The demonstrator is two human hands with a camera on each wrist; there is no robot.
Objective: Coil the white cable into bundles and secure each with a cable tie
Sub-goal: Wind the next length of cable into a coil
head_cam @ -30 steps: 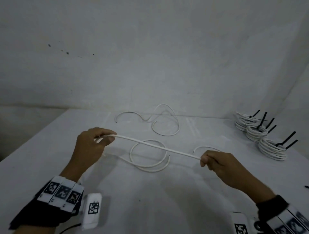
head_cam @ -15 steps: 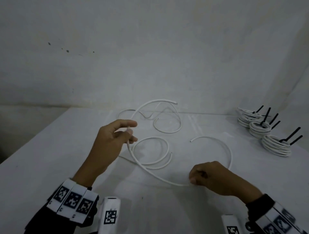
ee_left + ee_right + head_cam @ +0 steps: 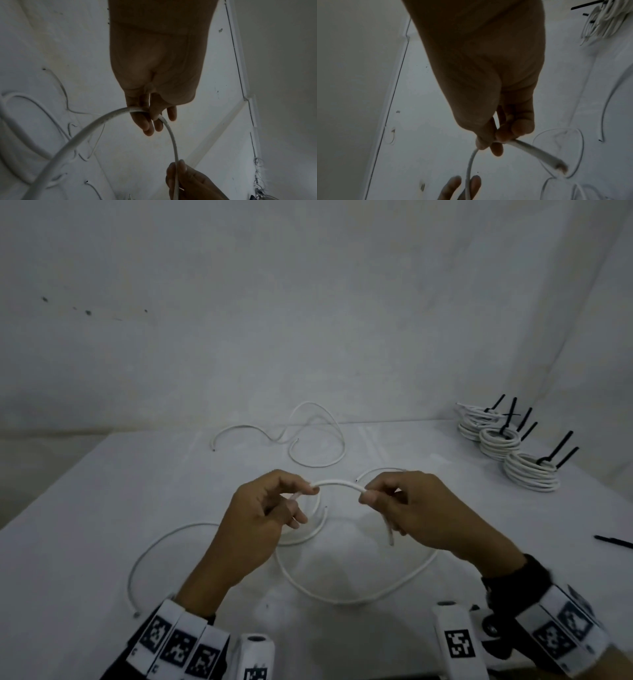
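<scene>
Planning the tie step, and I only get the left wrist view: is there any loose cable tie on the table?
Observer: Yes, the head view shows one black cable tie lying at the right edge of the table.
Operator: Any bundles finished?
Observer: At least three tied bundles sit at the far right, with black tie tails sticking up.
Operator: How much cable is past the right hand?
Observer: Only a short tail. The cut end of the white cable pokes out just past the right hand, which grips it.
</scene>
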